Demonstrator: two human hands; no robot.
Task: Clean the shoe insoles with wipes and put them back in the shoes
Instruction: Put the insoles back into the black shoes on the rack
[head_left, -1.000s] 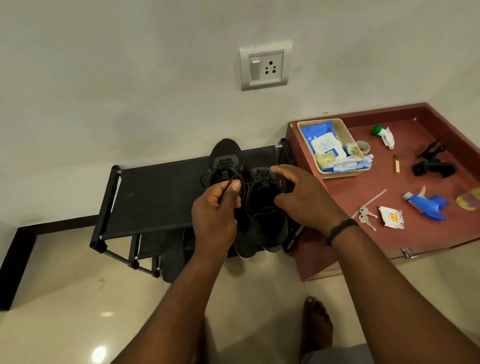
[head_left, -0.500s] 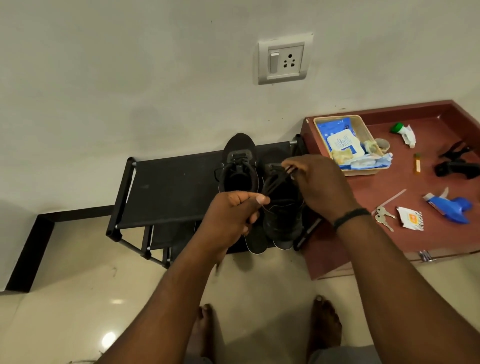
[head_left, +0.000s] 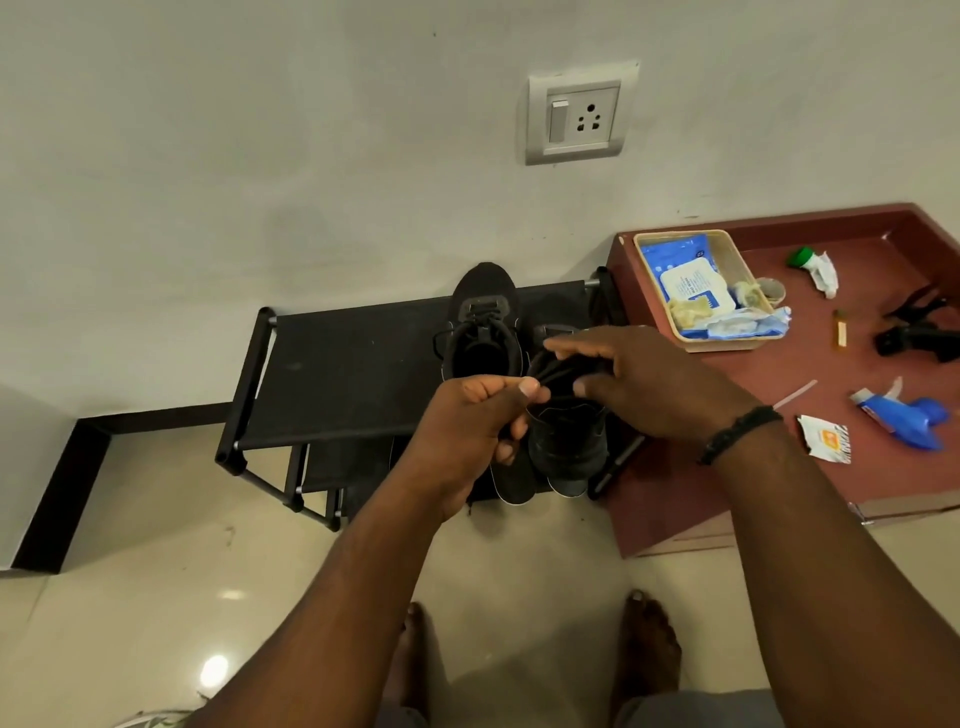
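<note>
Two black shoes stand side by side on a black shoe rack (head_left: 332, 374). The left shoe (head_left: 483, 322) has its mouth open and laces loose. My left hand (head_left: 467, 431) pinches the black laces (head_left: 558, 371) of the right shoe (head_left: 569, 447) between thumb and forefinger. Over the tongue of that shoe my right hand (head_left: 649, 384) holds the same laces with its fingertips, thumb underneath. A blue and white wipes pack (head_left: 693, 286) lies in a beige basket (head_left: 737, 338) on the red-brown cabinet top. No insole shows.
The red-brown cabinet top (head_left: 779, 467) to the right carries a blue spray bottle (head_left: 904, 415), a small sachet (head_left: 826, 441), a black clip (head_left: 919, 332) and a green-capped tube (head_left: 815, 265). A wall socket (head_left: 579, 119) sits above. My bare feet (head_left: 644, 644) stand on the tiled floor.
Both hands moved from the left shoe's laces to the right shoe's laces. The left hand drew back toward me, pulling the lace; the view shifted left and closer.
</note>
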